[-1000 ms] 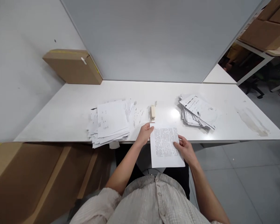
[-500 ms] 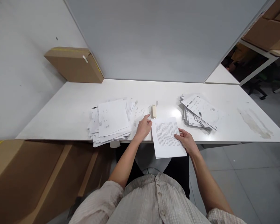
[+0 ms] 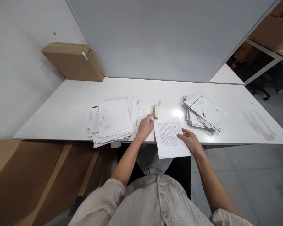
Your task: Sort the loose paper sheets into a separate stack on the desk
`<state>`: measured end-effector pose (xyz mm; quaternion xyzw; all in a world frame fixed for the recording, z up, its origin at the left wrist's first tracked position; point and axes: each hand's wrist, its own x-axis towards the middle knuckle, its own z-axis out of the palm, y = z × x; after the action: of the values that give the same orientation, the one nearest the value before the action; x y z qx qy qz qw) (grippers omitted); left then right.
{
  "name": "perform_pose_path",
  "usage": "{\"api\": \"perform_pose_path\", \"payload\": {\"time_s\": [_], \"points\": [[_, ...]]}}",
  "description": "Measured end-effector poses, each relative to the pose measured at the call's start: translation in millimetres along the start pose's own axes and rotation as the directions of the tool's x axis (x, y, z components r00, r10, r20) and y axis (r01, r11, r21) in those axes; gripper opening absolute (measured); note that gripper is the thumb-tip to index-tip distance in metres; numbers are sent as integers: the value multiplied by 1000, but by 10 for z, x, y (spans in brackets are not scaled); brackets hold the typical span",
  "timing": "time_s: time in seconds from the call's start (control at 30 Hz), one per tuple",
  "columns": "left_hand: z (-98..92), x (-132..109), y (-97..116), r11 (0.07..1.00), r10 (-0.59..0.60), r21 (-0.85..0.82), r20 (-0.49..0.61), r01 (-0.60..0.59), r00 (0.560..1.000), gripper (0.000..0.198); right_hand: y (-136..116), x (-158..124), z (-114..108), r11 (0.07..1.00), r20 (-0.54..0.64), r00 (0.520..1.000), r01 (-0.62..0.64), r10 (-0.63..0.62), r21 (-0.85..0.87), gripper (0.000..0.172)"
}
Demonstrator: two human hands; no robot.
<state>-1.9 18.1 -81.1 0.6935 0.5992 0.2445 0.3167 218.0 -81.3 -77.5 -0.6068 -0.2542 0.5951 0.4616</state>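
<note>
My right hand (image 3: 190, 140) grips printed paper sheets (image 3: 170, 136) by their right edge, thumb on top and fingers underneath. The sheets hang partly over the table's front edge. Beside their top left corner is my left hand (image 3: 145, 127), its index finger stretched toward a small cream stapler (image 3: 156, 111) and the other fingers loosely bent. Whether that hand touches the paper's edge I cannot tell. The stapler lies on the table just beyond the sheets.
On the white table (image 3: 77, 108), a loose paper stack (image 3: 114, 119) lies to the left and another paper pile (image 3: 201, 111) to the right. A cardboard box (image 3: 73, 61) leans at the back left. Larger cardboard boxes (image 3: 25, 175) stand below on the left. A grey partition (image 3: 151, 40) closes off the back.
The sheets have shifted slightly up and to the right with my right hand. My left hand has barely moved, staying near the stapler. The view has tilted a little.
</note>
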Motion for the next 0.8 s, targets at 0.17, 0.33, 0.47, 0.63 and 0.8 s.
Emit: {"api": "perform_pose_path", "payload": {"time_s": [0.17, 0.33, 0.47, 0.63, 0.8], "points": [[27, 26, -3, 998, -23, 51, -11, 23, 1000, 42, 11, 63, 5, 1000, 6, 1000, 20, -20, -9, 51], [52, 26, -25, 990, 106, 100, -69, -99, 992, 42, -11, 96, 33, 999, -10, 999, 44, -44, -11, 51], [84, 9, -59, 965, 188, 195, -40, -177, 981, 48, -9, 115, 26, 999, -14, 999, 40, -40, 2, 52], [119, 16, -94, 944, 159, 294, -11, -148, 987, 56, 7, 128, 9, 999, -1, 999, 49, -49, -11, 53], [158, 28, -112, 920, 140, 367, 10, -134, 990, 57, 19, 152, 31, 998, -3, 998, 61, -61, -23, 54]]}}
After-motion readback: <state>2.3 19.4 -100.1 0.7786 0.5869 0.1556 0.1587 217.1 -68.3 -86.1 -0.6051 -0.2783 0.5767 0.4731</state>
